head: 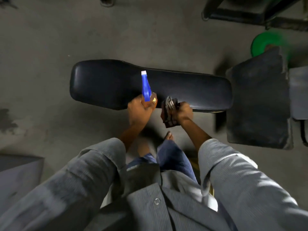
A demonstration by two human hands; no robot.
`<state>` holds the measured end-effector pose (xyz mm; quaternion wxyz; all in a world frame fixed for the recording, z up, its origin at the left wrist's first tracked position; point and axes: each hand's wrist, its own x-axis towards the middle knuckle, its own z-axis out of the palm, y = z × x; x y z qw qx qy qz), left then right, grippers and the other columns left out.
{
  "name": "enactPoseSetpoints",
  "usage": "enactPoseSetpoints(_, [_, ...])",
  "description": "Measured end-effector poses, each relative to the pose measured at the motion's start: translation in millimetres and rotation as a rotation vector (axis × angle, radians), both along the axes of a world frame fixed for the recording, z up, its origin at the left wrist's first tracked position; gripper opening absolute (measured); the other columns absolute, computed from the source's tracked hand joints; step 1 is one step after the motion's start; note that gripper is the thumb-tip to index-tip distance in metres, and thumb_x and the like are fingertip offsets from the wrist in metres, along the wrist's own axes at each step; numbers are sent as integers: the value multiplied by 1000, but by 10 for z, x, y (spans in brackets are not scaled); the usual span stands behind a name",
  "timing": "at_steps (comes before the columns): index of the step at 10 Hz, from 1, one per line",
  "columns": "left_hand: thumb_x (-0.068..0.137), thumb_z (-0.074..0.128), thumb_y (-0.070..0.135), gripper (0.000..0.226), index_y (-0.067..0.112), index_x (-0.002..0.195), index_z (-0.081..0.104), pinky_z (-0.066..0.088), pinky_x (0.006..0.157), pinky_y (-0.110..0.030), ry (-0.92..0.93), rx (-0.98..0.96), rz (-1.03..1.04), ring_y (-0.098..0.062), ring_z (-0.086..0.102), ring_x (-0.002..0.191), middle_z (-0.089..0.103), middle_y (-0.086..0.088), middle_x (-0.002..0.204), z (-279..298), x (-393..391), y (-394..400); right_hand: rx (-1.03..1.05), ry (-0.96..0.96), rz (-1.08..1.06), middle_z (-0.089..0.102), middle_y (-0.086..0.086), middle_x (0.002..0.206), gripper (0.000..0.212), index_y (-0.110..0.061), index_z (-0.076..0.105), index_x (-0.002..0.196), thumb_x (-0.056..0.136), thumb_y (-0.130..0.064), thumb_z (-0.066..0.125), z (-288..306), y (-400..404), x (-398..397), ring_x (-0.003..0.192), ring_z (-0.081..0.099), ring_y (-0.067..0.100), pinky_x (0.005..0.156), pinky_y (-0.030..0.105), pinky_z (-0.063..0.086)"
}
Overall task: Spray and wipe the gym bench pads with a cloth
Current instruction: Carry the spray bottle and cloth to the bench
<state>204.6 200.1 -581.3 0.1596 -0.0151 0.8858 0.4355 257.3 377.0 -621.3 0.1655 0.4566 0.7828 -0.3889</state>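
Observation:
A long black bench pad (108,84) lies across the middle of the view, wider at its left end. A second, squarer dark pad (260,104) stands just to its right. My left hand (138,109) grips a spray bottle (146,87) with a blue trigger head and white nozzle, pointing out over the long pad. My right hand (183,111) holds a bunched dark checked cloth (169,114) at the pad's near edge, right of the bottle.
The floor (50,39) is bare grey concrete. A green weight plate (265,44) and a black metal frame (241,14) sit at the far right. A grey box-like surface (18,170) is at the lower left. My feet stand just below the bench.

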Motion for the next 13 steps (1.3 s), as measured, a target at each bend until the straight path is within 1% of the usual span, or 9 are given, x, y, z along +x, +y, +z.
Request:
enactPoseSetpoints(2, [101,71,40,33,26,75,58,55,67,-32,-76,100,118,-8,60,62,62,8,68,-155,-345,-4,527,-119,643,72,13,125,31,-16,76,115,102,-42,64,-302,6,-475,136,57,33,133,57,11])
enactPoseSetpoints(3, [102,71,44,35,16,81,67,55,64,-33,-86,139,156,-8,61,62,66,3,70,-296,-526,19,337,-28,602,72,14,117,35,-16,68,111,105,-49,59,-537,80,-783,116,66,31,120,50,38])
enactPoseSetpoints(4, [101,73,43,32,20,80,66,53,63,-29,-108,119,181,-3,61,60,66,4,69,-367,-707,121,16,42,299,69,14,126,41,-16,63,124,103,-51,64,-664,174,-1086,111,64,30,87,35,44])
enactPoseSetpoints(5, [101,75,36,37,31,71,55,43,58,-13,-99,62,231,3,58,58,57,12,64,-415,-918,268,-308,97,-17,69,12,133,39,-12,61,135,103,-31,73,-881,358,-1302,120,68,28,85,32,53])
enactPoseSetpoints(7, [102,71,41,29,33,78,58,50,68,-22,-151,95,304,0,58,65,61,11,73,-725,-1173,468,-758,17,-288,74,3,117,41,-11,56,138,101,-1,70,-1416,641,-1596,110,74,27,90,42,64])
enactPoseSetpoints(9, [103,72,32,30,34,80,54,48,64,-9,-141,33,221,7,59,63,58,13,72,-947,-1335,454,-198,-174,13,64,7,144,66,-16,51,150,92,-22,81,-1567,697,-1525,128,64,26,111,46,53])
enactPoseSetpoints(11, [101,72,35,19,20,95,61,57,73,-29,-177,0,167,-9,61,73,62,7,83,-1023,-1442,245,-205,209,246,64,1,145,64,-18,59,143,86,-8,85,-937,322,-1648,134,61,19,109,45,58])
enactPoseSetpoints(12, [98,73,32,15,19,94,67,63,78,-41,-206,1,174,-19,69,79,69,-1,87,-1053,-1496,75,-269,453,473,56,-2,155,78,-18,50,155,85,-24,82,-585,-67,-1875,144,53,16,117,41,51])
enactPoseSetpoints(13, [86,75,2,13,9,97,73,62,81,-59,-261,-37,142,-36,73,85,76,-12,89,-1162,-1555,-152,-277,590,649,52,11,159,87,-3,46,157,81,-28,79,-435,-427,-2119,145,55,30,115,57,51])
